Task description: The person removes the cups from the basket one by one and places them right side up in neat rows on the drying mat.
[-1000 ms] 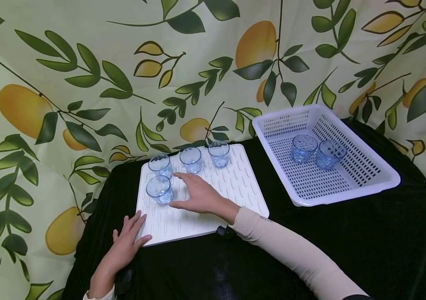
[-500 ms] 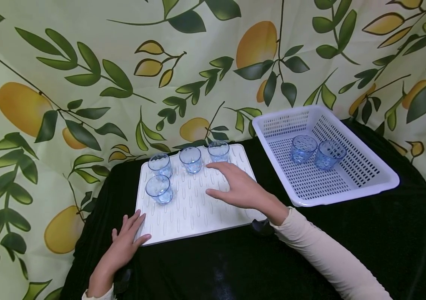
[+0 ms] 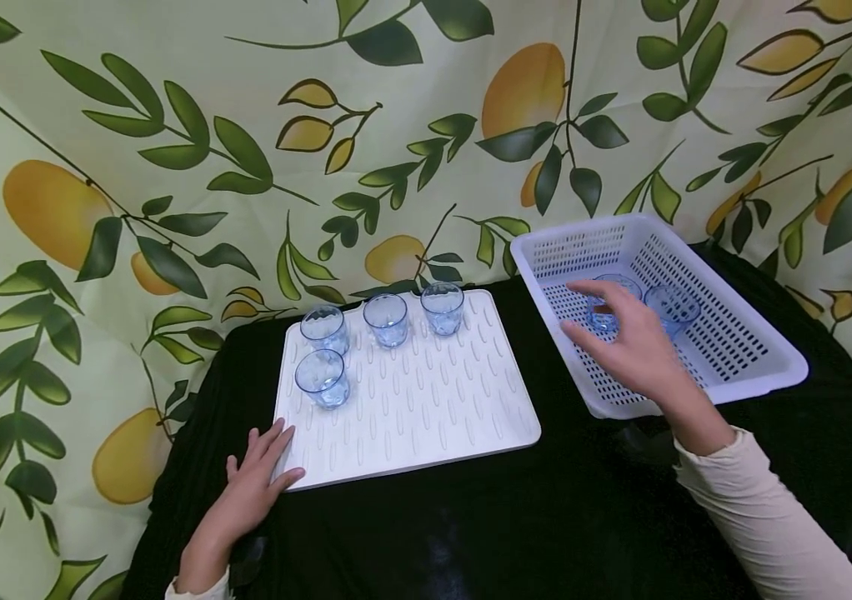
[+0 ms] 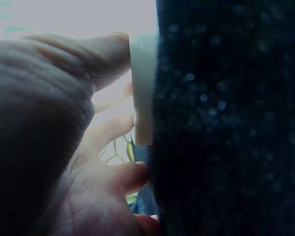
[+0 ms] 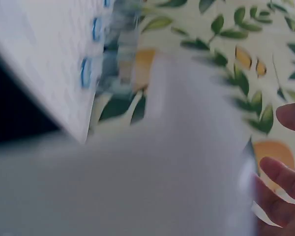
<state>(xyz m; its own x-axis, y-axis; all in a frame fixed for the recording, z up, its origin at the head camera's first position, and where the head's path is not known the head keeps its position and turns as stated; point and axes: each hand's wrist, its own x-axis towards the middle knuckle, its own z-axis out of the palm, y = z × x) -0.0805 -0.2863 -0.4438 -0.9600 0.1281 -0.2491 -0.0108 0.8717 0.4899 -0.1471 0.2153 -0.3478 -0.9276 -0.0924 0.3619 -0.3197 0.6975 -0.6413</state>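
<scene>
My right hand (image 3: 639, 346) hovers over the near left part of the pale lavender plastic basket (image 3: 767, 379), thumb and fingers apart with nothing between them. Behind it in the basket stand two clear blue glasses, the right one (image 3: 679, 310) partly covered by the hand and the left one mostly so. My left hand (image 3: 249, 483) rests its fingers on the left edge of a white ridged drying mat (image 3: 433, 400). Several matching blue glasses stand upright there: a back row including a middle glass (image 3: 386, 321), and a front glass (image 3: 323, 379) at left.
A black cloth (image 3: 411, 533) covers the table under the mat and basket. Behind hangs a cream curtain (image 3: 411, 75) printed with leaves and yellow fruit. In the right wrist view the basket's wall (image 5: 123, 182) is blurred and close.
My right hand has left the front glass on the mat and moved right, empty, to above the basket. My left hand has stayed at the mat's edge.
</scene>
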